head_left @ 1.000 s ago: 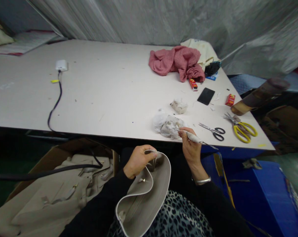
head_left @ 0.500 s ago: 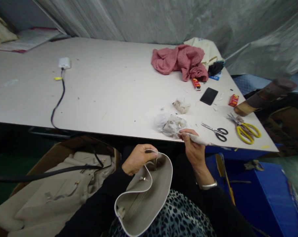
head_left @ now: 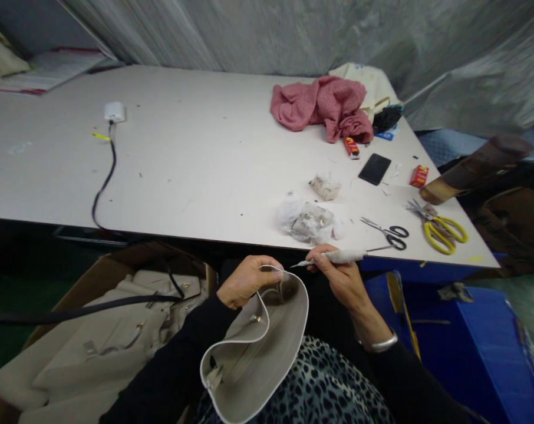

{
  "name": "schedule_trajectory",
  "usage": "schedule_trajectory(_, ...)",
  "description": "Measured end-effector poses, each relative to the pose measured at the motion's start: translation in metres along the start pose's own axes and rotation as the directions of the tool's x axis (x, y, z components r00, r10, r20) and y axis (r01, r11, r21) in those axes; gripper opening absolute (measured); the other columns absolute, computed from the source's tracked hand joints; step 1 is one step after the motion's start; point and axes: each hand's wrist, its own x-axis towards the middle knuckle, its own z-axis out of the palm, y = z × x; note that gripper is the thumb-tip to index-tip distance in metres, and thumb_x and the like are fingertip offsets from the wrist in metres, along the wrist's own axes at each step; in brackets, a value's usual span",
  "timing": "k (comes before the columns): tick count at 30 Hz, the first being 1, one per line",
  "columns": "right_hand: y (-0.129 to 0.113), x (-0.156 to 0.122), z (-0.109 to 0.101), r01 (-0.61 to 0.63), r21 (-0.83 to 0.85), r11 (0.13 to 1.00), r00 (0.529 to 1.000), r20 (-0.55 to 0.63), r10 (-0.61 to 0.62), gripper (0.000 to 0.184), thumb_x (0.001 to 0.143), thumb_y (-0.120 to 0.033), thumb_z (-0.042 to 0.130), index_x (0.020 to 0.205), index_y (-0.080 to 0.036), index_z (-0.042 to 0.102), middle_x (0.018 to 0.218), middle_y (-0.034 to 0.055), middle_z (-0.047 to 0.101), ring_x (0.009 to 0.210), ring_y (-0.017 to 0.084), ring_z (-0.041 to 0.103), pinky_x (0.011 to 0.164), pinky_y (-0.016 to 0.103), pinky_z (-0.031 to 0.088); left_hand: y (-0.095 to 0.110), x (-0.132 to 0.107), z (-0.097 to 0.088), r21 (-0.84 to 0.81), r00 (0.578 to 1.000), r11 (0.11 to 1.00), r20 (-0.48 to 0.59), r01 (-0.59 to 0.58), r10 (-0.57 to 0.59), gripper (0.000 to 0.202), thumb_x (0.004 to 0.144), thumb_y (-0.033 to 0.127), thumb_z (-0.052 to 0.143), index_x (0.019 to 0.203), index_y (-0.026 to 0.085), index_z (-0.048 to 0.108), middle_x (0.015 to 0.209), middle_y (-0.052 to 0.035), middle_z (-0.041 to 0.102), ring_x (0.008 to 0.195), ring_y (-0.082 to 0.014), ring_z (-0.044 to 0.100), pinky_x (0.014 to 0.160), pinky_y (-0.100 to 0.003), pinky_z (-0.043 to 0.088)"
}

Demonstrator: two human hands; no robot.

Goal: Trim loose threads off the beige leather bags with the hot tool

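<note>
Now that my right hand (head_left: 343, 281) has come back from the crumpled white plastic wad (head_left: 309, 221) at the near edge of the counter (head_left: 183, 165), it grips the white-wrapped pointed tool (head_left: 338, 257), tip beside the rim of the beige leather bag (head_left: 271, 347), which my left hand (head_left: 244, 284) pinches over my lap.

White table (head_left: 196, 159) bears pink cloth (head_left: 322, 106), phone (head_left: 374, 169), black scissors (head_left: 388, 231), yellow scissors (head_left: 439, 228), crumpled plastic (head_left: 309, 219), charger (head_left: 114, 111).

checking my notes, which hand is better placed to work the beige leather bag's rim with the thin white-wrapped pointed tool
Right, probably. The right hand grips the thin white-wrapped pointed tool, its tip close to the rim of the beige leather bag. The left hand pinches that rim, holding it.
</note>
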Motion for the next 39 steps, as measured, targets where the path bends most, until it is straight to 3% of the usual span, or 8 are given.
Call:
schedule_trajectory(15,0.004,-0.003,0.006,-0.017,-0.104,0.994,0.990,0.135,0.031,0.027,0.101,-0.043,0.061,0.092,-0.019,0.070,0.081,0.0018,0.069,0.077,0.016,0.065,0.073,0.028,0.051,-0.003,0.000,0.003,0.010,1.000,0.999,0.009,-0.030,0.030,0.027,0.063,0.031,0.087,0.077,0.011,0.075,0.068,-0.0016,0.067,0.063,-0.0124,0.055,0.064,-0.025,0.041)
schedule_trajectory(21,-0.003,-0.008,0.010,0.128,-0.201,0.971,0.982,0.160,-0.097,0.025,0.103,-0.038,0.059,0.091,-0.018,0.069,0.084,0.0028,0.069,0.078,0.016,0.064,0.072,0.027,0.052,-0.008,0.000,0.007,-0.087,0.999,0.995,-0.037,-0.038,0.035,0.030,0.060,0.032,0.087,0.076,0.012,0.071,0.066,0.0002,0.063,0.060,-0.0118,0.053,0.061,-0.024,0.040)
schedule_trajectory(26,-0.012,-0.018,0.005,0.524,-0.397,0.754,0.834,0.418,-0.360,0.014,0.103,-0.027,0.059,0.102,-0.020,0.071,0.091,0.0056,0.073,0.083,0.018,0.063,0.076,0.031,0.051,-0.012,0.000,0.008,-0.195,1.000,0.981,0.001,-0.007,0.008,0.031,0.058,0.030,0.088,0.074,0.012,0.069,0.069,-0.0022,0.066,0.062,-0.0137,0.057,0.062,-0.025,0.043)
schedule_trajectory(29,-0.015,-0.024,-0.002,0.632,-0.432,0.644,0.761,0.504,-0.409,0.012,0.102,-0.026,0.061,0.105,-0.020,0.071,0.091,0.0063,0.074,0.082,0.019,0.064,0.074,0.033,0.052,-0.015,-0.001,0.009,-0.225,1.000,0.974,0.021,-0.011,0.017,0.030,0.060,0.030,0.088,0.074,0.013,0.068,0.069,-0.0029,0.066,0.062,-0.0143,0.057,0.062,-0.026,0.044)
schedule_trajectory(32,-0.018,-0.031,-0.001,0.498,-0.354,0.792,0.865,0.267,-0.425,0.016,0.105,-0.027,0.055,0.110,-0.023,0.069,0.093,0.0051,0.076,0.084,0.018,0.070,0.078,0.031,0.057,-0.013,-0.005,0.012,-0.176,0.996,0.980,-0.036,-0.092,0.087,0.026,0.065,0.031,0.084,0.073,0.013,0.066,0.067,-0.0016,0.064,0.061,-0.0136,0.055,0.062,-0.026,0.043)
schedule_trajectory(35,-0.021,-0.043,0.010,0.221,-0.213,0.952,0.971,-0.041,-0.235,0.022,0.108,-0.025,0.048,0.120,-0.026,0.066,0.098,0.0032,0.079,0.086,0.016,0.076,0.082,0.029,0.060,-0.007,-0.018,0.015,0.048,0.967,0.975,-0.123,-0.217,0.222,0.017,0.075,0.028,0.078,0.075,0.014,0.068,0.068,-0.0009,0.064,0.065,-0.0138,0.055,0.064,-0.026,0.042)
schedule_trajectory(37,-0.022,-0.051,0.022,0.095,-0.176,0.980,0.992,-0.066,-0.108,0.015,0.103,-0.028,0.059,0.115,-0.025,0.067,0.100,0.0036,0.080,0.088,0.017,0.078,0.079,0.027,0.061,-0.004,-0.032,0.017,0.238,0.923,0.919,-0.149,-0.314,0.354,0.010,0.081,0.023,0.072,0.076,0.015,0.069,0.072,-0.0011,0.065,0.069,-0.0144,0.057,0.067,-0.027,0.044)
schedule_trajectory(39,-0.023,-0.060,0.033,0.051,-0.223,0.974,0.996,-0.064,-0.067,0.019,0.092,-0.030,0.076,0.108,-0.024,0.069,0.102,0.0048,0.079,0.090,0.020,0.077,0.079,0.028,0.061,-0.003,-0.049,0.020,0.399,0.836,0.811,-0.165,-0.429,0.523,0.008,0.085,0.016,0.068,0.077,0.016,0.070,0.076,-0.0017,0.067,0.074,-0.0154,0.061,0.071,-0.027,0.046)
